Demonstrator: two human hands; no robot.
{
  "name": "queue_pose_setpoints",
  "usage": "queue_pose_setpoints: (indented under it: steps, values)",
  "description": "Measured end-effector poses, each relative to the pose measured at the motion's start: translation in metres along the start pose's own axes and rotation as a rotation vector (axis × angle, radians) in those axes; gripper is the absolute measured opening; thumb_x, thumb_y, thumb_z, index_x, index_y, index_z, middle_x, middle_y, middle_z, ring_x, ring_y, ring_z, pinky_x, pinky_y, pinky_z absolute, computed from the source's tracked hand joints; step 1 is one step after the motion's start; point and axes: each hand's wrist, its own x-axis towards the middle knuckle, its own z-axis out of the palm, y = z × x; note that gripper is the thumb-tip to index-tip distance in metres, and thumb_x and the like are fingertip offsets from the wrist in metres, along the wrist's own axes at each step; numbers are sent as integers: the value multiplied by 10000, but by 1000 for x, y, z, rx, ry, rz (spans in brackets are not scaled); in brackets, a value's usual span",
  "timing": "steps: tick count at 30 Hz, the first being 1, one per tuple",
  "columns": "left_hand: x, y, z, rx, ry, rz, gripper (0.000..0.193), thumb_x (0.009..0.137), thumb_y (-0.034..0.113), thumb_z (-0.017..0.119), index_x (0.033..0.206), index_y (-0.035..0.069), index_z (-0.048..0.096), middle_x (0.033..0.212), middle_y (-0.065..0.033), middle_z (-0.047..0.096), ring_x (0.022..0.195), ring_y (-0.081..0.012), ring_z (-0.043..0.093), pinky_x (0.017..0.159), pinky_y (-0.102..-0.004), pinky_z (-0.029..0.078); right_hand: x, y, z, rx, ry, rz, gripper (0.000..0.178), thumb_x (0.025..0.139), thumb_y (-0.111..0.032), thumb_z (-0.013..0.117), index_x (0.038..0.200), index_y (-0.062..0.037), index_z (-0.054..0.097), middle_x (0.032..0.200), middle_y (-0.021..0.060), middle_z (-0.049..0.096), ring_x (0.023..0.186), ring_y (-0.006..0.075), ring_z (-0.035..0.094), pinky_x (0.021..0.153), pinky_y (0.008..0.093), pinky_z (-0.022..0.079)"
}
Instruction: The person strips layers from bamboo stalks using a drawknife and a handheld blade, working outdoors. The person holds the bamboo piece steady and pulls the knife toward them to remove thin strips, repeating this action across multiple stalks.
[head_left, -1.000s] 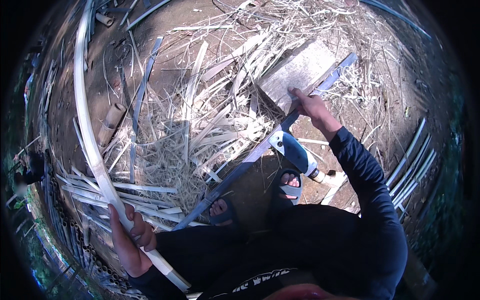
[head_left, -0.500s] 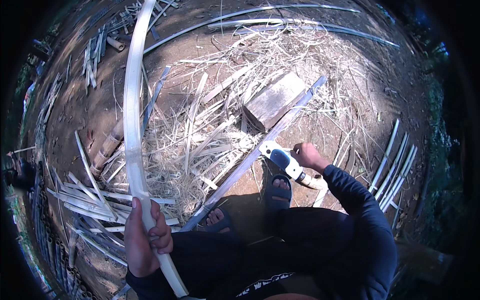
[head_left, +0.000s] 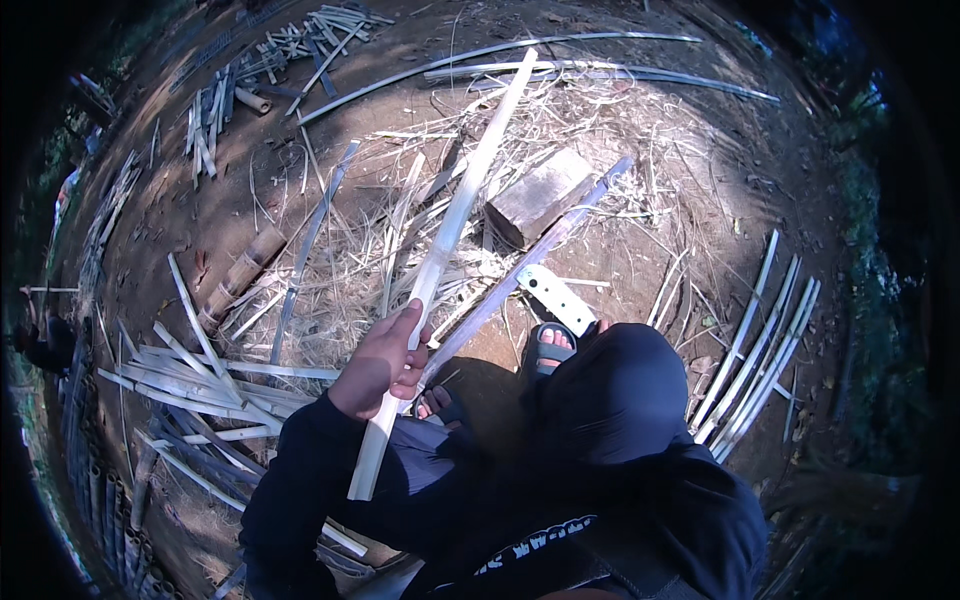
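My left hand (head_left: 378,362) is closed round the lower part of a long pale bamboo strip (head_left: 468,195). The strip slants up and away to the right, with its near end above my lap. Only a bit of my right hand (head_left: 603,326) shows past my raised knee, at the near end of a broad white blade (head_left: 558,300) with a row of dark holes. My knee hides the blade's handle and most of that hand's fingers. The blade lies beside a long greyish strip (head_left: 505,285) on the ground, close to my sandalled foot (head_left: 552,345).
A squared wood block (head_left: 538,200) rests among pale shavings (head_left: 590,115). Split strips lie in piles at left (head_left: 190,385) and right (head_left: 760,350). A bamboo length (head_left: 240,278) sits on the left. Long curved strips (head_left: 480,60) cross the far ground.
My left hand has swung the bamboo strip inward to the right, and its far end has come into view. My right hand has gone down behind my knee, which now covers the blade's handle.
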Motion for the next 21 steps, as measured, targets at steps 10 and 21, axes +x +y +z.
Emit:
queue_pose_setpoints:
  steps: [10, 21]
  values:
    - [27, -52, 0, 74, -113, -179, 479, 1045, 506, 355, 936, 53, 464, 612, 29, 333, 406, -44, 266, 350, -222, 226, -56, -9, -152, -257, 246, -179, 297, 741, -280, 647, 888, -22, 645, 786, 227, 669, 800, 415, 670, 744, 506, 530]
    - [26, -45, 15, 105, -86, -182, 406, 1052, 447, 327, 965, 67, 439, 646, 12, 347, 430, -66, 242, 362, -251, 239, -152, -84, -292, -187, 563, -554, 287, 903, -207, 670, 823, 24, 520, 617, 224, 616, 641, 417, 647, 565, 466, 496]
